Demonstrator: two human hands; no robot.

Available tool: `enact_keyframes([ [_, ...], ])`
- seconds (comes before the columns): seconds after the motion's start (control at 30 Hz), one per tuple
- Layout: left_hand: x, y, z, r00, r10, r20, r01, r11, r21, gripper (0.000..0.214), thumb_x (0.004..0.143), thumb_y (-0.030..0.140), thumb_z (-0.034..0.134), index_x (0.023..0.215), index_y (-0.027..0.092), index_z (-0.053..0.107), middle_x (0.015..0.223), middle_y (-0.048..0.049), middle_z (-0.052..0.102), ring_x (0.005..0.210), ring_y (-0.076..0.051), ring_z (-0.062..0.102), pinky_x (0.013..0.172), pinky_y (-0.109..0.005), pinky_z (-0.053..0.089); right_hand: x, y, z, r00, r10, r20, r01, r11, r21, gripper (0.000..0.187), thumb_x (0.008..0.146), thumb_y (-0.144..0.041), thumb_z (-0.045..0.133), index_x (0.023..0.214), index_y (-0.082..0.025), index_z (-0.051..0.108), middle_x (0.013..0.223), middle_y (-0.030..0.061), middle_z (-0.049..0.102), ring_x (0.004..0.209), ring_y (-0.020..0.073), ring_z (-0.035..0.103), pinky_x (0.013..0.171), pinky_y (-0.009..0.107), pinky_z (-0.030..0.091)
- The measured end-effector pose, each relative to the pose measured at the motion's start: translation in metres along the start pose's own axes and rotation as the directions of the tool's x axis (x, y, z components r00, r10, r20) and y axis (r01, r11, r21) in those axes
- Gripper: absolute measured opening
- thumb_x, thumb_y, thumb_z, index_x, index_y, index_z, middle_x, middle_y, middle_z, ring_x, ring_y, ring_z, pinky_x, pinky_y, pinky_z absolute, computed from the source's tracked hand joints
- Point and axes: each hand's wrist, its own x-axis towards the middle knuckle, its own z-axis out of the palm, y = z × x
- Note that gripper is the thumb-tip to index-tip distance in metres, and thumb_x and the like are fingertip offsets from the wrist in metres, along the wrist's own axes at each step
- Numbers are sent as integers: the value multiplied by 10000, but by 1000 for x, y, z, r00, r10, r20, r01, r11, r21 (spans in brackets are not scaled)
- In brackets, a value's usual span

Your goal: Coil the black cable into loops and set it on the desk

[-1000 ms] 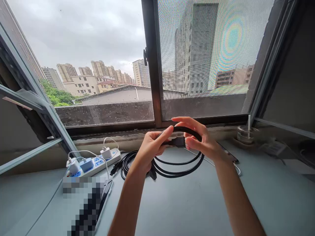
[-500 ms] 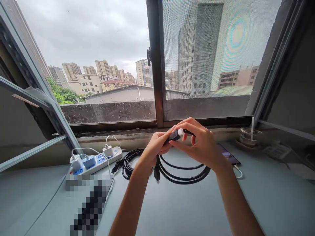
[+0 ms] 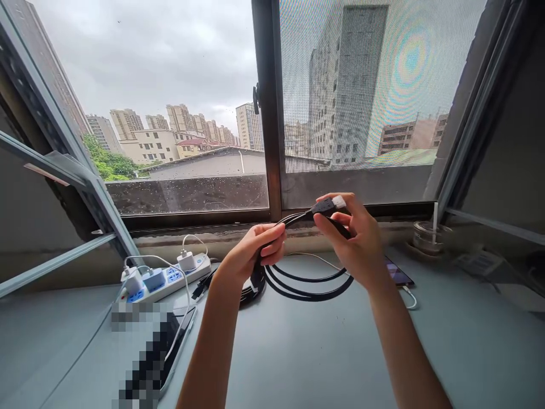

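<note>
Black cable (image 3: 307, 296), coiled over the table (image 3: 319, 363).
Left hand (image 3: 251, 255) clamps the loops; right hand (image 3: 357, 244) pinches its plug (image 3: 327, 205), hands apart. Power strip (image 3: 166, 278) lettering unreadable.

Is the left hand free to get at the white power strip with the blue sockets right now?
Likely reachable, but not free: the left hand is closed on the coiled black cable. The white power strip lies close on its left.
</note>
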Motion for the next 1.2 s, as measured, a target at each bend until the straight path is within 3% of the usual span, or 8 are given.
enact_keyframes([
  [0.13, -2, 1, -4, 995, -65, -70, 74, 989, 126, 460, 806, 536, 527, 545, 166, 441, 455, 20, 452, 586, -142, 605, 563, -218, 407, 2, 6, 0, 991, 99, -94, -88, 989, 117, 184, 843, -321, 601, 988, -227, 540, 732, -31, 464, 499, 59, 403, 425, 196, 315],
  [0.23, -1, -1, -9, 990, -45, -136, 82, 957, 278, 477, 812, 562, 505, 552, 163, 472, 527, -22, 570, 795, -194, 665, 665, -218, 445, 4, 14, 3, 979, 117, -166, -88, 981, 171, 206, 844, -339, 594, 1004, -241, 509, 748, -40, 454, 441, 35, 350, 381, 188, 282],
  [0.33, 1, -5, -15, 978, -29, -205, 87, 956, 281, 510, 789, 587, 518, 517, 179, 379, 379, 38, 427, 554, -169, 652, 540, -206, 421, 5, 23, 6, 975, 108, -196, -86, 989, 119, 212, 828, -338, 603, 974, -236, 489, 909, -18, 519, 467, 29, 435, 403, 179, 368],
  [0.57, 8, -7, -15, 868, 32, -495, 74, 978, 194, 478, 763, 574, 555, 524, 179, 430, 277, 79, 292, 260, -99, 456, 361, -189, 313, 6, 31, -2, 999, 1, 47, 9, 980, -197, 337, 765, -222, 652, 1088, -233, 556, 1047, 17, 586, 597, 87, 580, 510, 210, 523],
  [0.7, 22, -22, -16, 860, 23, -510, 79, 981, 177, 451, 759, 579, 545, 571, 185, 432, 303, 91, 283, 261, -81, 417, 355, -184, 317, 10, 47, -12, 979, 149, 143, -114, 968, -225, 386, 809, -275, 609, 1188, -244, 542, 986, 26, 603, 515, 94, 594, 459, 221, 522],
  [0.8, 36, -48, -22, 884, -44, -466, 215, 922, 321, 433, 830, 573, 421, 622, 193, 416, 353, 80, 324, 329, -105, 498, 395, -190, 360, 12, 79, -14, 923, 347, 164, -276, 897, -345, 364, 849, -296, 563, 1207, -242, 524, 951, 20, 603, 492, 94, 602, 453, 211, 503],
  [0.93, 46, -86, -29, 830, -320, -457, 555, 556, 619, 250, 831, 389, 495, 714, 169, 489, 488, 4, 579, 379, -156, 574, 476, -244, 434, 3, 133, -2, 793, 575, 201, -406, 745, -529, 251, 830, -190, 597, 1076, -239, 593, 906, -1, 647, 491, 82, 597, 485, 194, 483],
  [1.2, 53, -128, -30, 761, -378, -528, 636, 272, 722, 289, 775, 237, 583, 1025, 102, 530, 963, -147, 687, 617, -223, 684, 788, -373, 469, -45, 206, 28, 545, 818, 181, -492, 488, -721, 202, 913, -288, 562, 1022, -122, 594, 804, 14, 618, 619, 101, 589, 597, 247, 520],
])
